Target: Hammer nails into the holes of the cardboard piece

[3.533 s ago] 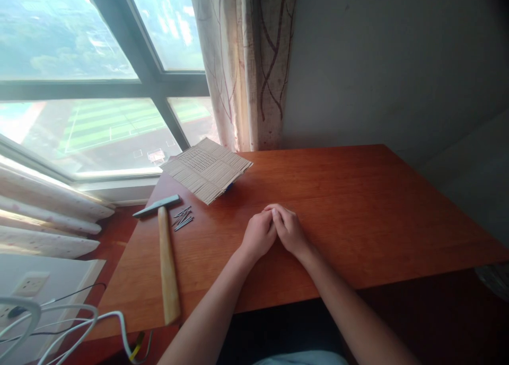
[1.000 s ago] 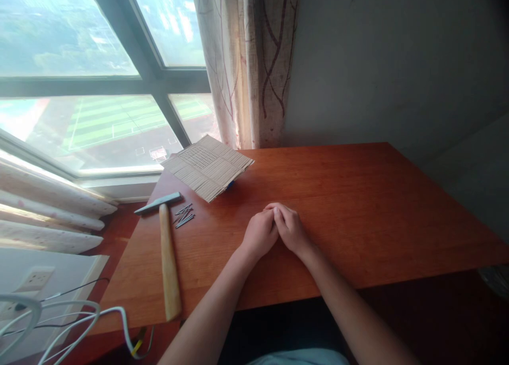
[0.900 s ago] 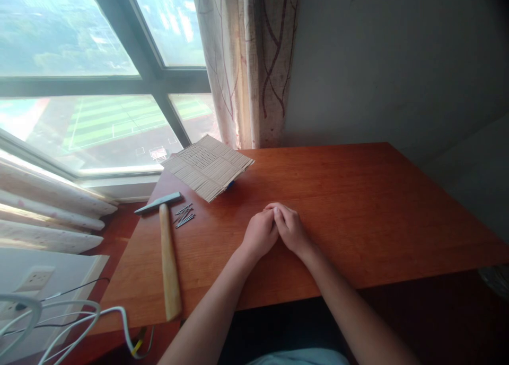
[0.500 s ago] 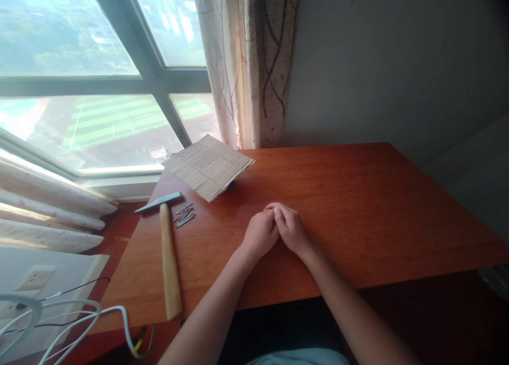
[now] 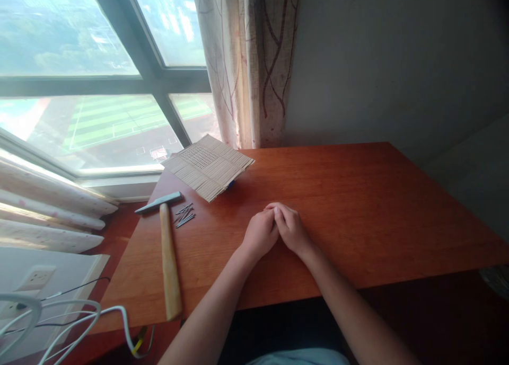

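My left hand [image 5: 259,234] and my right hand [image 5: 291,229] rest on the reddish wooden table [image 5: 358,206], pressed against each other near its middle. The fingers of both are curled closed and nothing shows inside them. To the left lies a hammer [image 5: 167,248] with a pale wooden handle and a grey metal head. Several thin nails [image 5: 184,215] lie loose just right of the hammer head. Behind them a flat sheet of cardboard [image 5: 208,166] with a grid of small holes sits at the table's far left corner, slightly propped up.
A large window [image 5: 91,89] fills the left side, with a patterned curtain [image 5: 254,63] hanging at the wall corner. White cables [image 5: 79,322] and a wall socket [image 5: 34,277] sit at the lower left, beyond the table's left edge. A grey wall stands behind the table.
Both hands stay pressed together in the same spot. The view has shifted very slightly since the earliest frame; nothing on the table has moved.
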Tool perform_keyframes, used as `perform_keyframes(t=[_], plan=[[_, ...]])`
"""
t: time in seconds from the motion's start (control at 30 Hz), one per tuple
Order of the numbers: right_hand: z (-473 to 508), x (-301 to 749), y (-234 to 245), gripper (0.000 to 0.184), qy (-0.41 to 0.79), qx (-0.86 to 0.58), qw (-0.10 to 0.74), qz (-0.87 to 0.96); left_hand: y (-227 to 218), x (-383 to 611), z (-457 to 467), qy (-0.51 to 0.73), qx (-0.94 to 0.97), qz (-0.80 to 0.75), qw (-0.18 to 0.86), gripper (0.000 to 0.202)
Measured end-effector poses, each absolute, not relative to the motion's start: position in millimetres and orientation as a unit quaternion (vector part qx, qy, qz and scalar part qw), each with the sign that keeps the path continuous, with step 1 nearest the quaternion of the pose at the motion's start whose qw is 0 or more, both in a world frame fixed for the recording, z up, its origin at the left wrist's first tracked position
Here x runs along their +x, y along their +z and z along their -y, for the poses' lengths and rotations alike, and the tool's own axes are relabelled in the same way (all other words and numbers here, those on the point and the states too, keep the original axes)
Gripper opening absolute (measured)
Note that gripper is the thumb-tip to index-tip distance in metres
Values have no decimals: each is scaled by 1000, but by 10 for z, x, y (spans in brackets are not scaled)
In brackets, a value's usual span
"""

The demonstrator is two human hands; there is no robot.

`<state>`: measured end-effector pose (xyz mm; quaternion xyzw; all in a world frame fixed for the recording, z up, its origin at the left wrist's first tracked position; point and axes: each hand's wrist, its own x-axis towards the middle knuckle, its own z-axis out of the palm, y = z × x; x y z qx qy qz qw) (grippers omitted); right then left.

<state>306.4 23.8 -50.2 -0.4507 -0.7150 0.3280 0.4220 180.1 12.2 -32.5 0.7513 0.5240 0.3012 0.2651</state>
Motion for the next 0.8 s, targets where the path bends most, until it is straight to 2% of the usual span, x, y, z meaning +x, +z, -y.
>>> perform_keyframes(t=[0.43,0.63,0.8], plan=[[-219,3062,-470,32,319,-452,423,718,-296,1802,-102,233,761,-566,216,20],[-173,3060,-384,26,270,-423,458,734,-214,1809,-87,83,744,-645,152,29],[-108,3051,-304,18,200,-386,472,767,-95,1831,-91,2,714,-680,170,33]])
